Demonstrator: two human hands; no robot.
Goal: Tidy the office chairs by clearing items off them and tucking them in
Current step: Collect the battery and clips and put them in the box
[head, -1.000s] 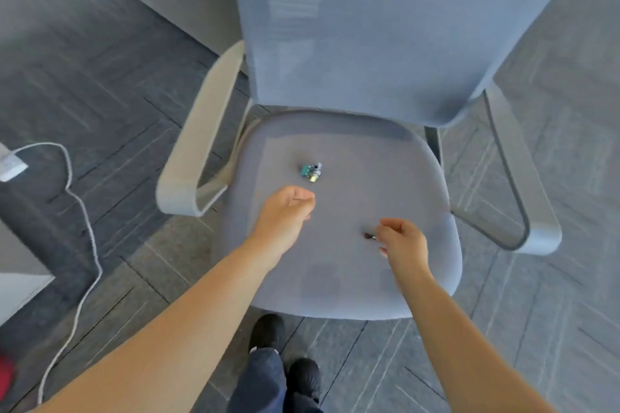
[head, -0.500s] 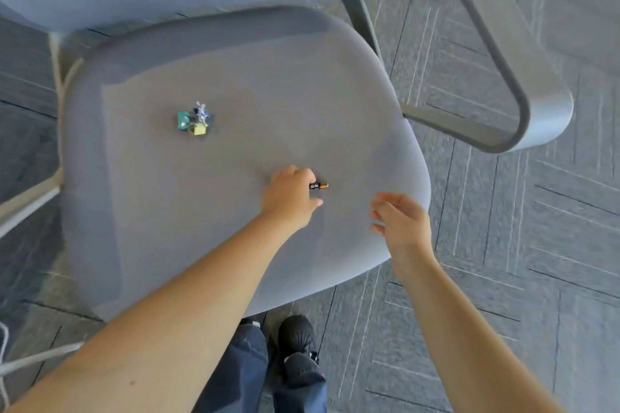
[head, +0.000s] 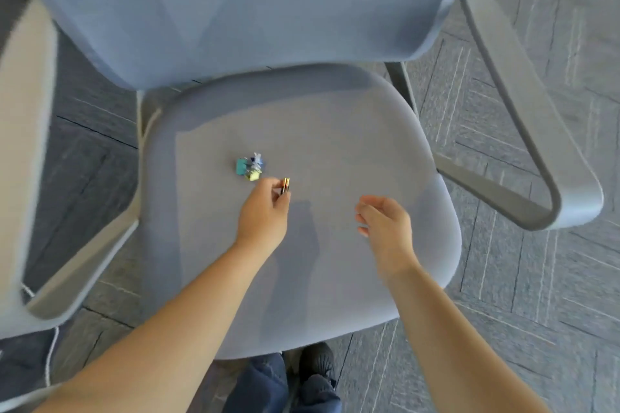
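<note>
Grey patterned carpet tiles (head: 503,295); white cable (head: 50,355) on floor, left.

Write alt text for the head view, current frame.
Seen from above, a person's left hand pinches a small dark cylinder with gold bands just above a grey-blue office chair seat, beside a little cluster of coloured binder clips lying on the seat. The right hand hovers open and empty over the seat's right side.

The small colourful cluster (head: 250,169) on the chair seat (head: 335,144) is too blurred to identify; the left armrest (head: 30,144) smears; the backrest (head: 235,3) runs off the top edge
</note>
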